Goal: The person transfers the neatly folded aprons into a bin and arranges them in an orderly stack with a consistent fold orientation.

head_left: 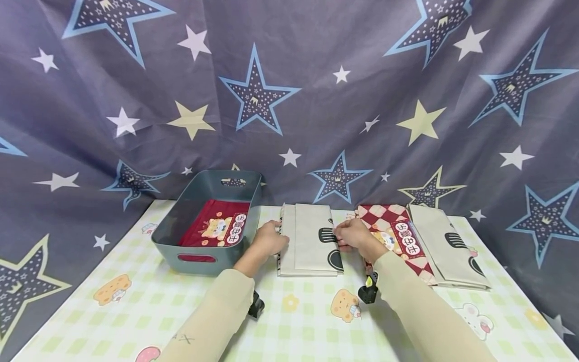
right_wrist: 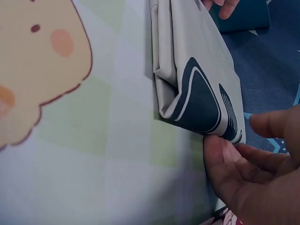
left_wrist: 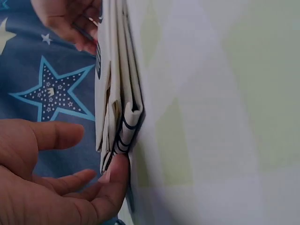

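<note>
1. The folded beige cloth (head_left: 314, 241) lies on the desk (head_left: 104, 327) between the two hands, its dark kitchen-tool print towards the right edge in the head view.
2. The left hand (head_left: 270, 239) is at the cloth's left edge. The left wrist view shows what the head view hides: a fingertip touching the folded end, one finger standing apart, nothing clasped.
3. The right hand (head_left: 357, 236) is at the opposite edge — its own wrist view shows fingertips against the printed fold, another finger held away, the grasp likewise loose.
4. From above, the cloth is a flat panel; the wrist views show its thickness, several stacked layers with gaps between them. Thin dark stripes on the left fold show closely in the left wrist view, and a rounded dark print bending over the edge shows in the right.
5. Only the head view takes in the whole grey-green bin (head_left: 212, 269), with a red cloth (head_left: 196, 226) inside. The left wrist crosses in front of its near right corner.
6. Right of the right hand lie a red checked cloth (head_left: 398, 234), partly covered by that hand and wrist, and a second beige cloth (head_left: 436, 241) overlapping it.
7. A star-printed curtain (head_left: 289, 30) hangs behind the desk.
</note>
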Demonstrator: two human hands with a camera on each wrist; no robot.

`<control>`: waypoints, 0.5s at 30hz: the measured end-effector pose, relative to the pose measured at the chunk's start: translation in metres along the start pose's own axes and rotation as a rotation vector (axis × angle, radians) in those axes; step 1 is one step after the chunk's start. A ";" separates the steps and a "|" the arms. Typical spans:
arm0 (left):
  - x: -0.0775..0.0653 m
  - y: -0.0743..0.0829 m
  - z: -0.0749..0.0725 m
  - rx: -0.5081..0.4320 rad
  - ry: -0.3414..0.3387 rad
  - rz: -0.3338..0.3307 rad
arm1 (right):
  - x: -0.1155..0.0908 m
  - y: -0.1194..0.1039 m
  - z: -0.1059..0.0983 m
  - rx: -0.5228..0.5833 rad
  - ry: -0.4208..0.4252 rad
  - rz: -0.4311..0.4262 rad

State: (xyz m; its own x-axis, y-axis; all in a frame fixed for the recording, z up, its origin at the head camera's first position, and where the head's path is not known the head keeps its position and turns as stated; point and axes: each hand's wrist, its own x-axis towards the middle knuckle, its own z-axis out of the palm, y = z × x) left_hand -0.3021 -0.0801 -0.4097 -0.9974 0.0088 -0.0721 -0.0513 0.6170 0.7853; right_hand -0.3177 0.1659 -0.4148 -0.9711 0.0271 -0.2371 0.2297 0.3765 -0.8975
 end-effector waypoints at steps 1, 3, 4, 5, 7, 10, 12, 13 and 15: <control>0.000 -0.001 0.000 -0.033 0.003 -0.018 | 0.000 -0.001 0.001 -0.010 -0.003 0.004; 0.002 -0.003 0.000 -0.107 0.000 -0.058 | 0.000 -0.002 0.002 -0.022 -0.010 0.008; 0.003 -0.004 0.001 -0.141 -0.003 -0.080 | 0.000 -0.003 0.002 -0.022 -0.008 0.013; 0.004 -0.005 0.001 -0.179 -0.009 -0.102 | 0.000 -0.003 0.003 -0.021 -0.006 0.017; 0.006 -0.007 0.002 -0.251 -0.025 -0.140 | -0.001 -0.003 0.003 -0.017 -0.005 0.020; 0.006 -0.008 0.001 -0.362 -0.063 -0.180 | 0.001 -0.001 0.003 -0.006 -0.003 0.025; 0.005 -0.008 0.000 -0.428 -0.087 -0.194 | 0.002 0.000 0.002 0.010 -0.001 0.032; 0.005 -0.008 -0.001 -0.463 -0.098 -0.202 | 0.003 0.000 0.001 0.024 -0.002 0.036; 0.005 -0.008 -0.001 -0.541 -0.116 -0.226 | 0.005 0.001 0.000 0.058 -0.002 0.050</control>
State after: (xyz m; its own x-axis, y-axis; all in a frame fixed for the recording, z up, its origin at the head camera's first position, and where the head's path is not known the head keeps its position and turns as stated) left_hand -0.3063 -0.0861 -0.4156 -0.9480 0.0285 -0.3171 -0.3113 0.1252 0.9420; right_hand -0.3225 0.1665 -0.4173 -0.9581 0.0424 -0.2833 0.2816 0.3208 -0.9043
